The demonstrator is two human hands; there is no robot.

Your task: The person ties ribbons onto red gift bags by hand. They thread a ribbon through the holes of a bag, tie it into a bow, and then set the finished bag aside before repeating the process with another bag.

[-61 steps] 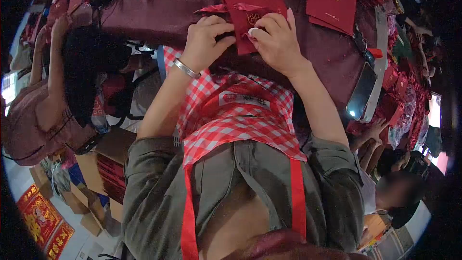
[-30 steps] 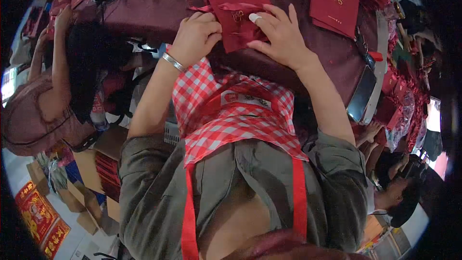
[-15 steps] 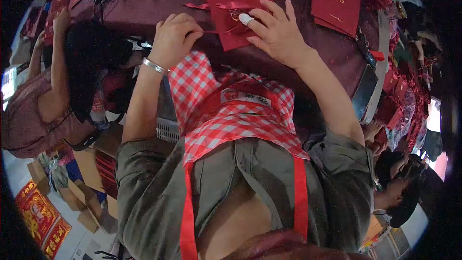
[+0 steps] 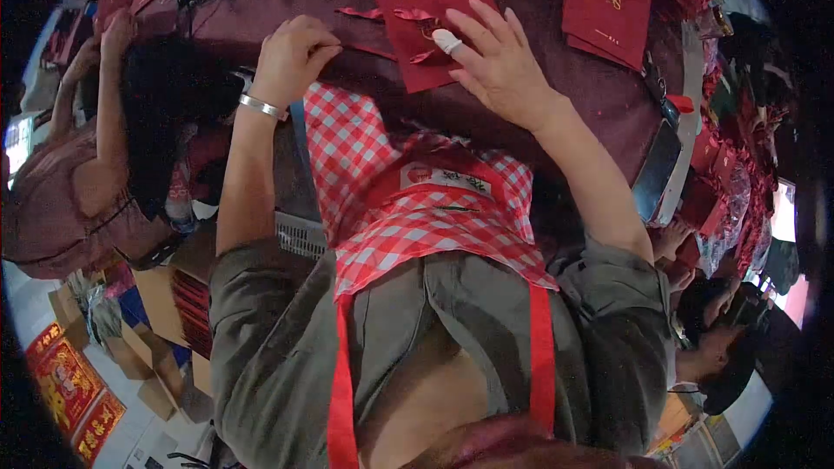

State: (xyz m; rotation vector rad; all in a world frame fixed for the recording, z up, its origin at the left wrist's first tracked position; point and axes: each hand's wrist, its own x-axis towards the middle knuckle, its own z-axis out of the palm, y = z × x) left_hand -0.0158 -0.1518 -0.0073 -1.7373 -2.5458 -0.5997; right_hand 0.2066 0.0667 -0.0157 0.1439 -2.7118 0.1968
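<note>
A dark red gift bag [image 4: 415, 69] with a gold mark lies flat on the table. A red satin ribbon [image 4: 369, 52] crosses from the bag toward my left hand [image 4: 295, 56]. That hand is closed in a pinch on the ribbon, left of the bag, with a silver bracelet at the wrist. Over the bag's right side, my right hand [image 4: 499, 65] has its fingers spread, and a white cover [image 4: 447, 41] sits on one fingertip. Part of the gold mark is hidden behind this hand. Another ribbon end [image 4: 360, 13] sticks out past the bag's left edge.
Several red bags [image 4: 604, 13] with gold lettering are stacked at the upper right of the dark red tablecloth [image 4: 261, 22]. A dark phone-like slab [image 4: 656, 165] lies near the right edge. A co-worker's arm [image 4: 111, 91] reaches in at left, above cardboard boxes [image 4: 143, 347].
My left hand has moved left and slightly up, drawing the ribbon farther from the bag. My right hand has shifted slightly right, its fingers still spread.
</note>
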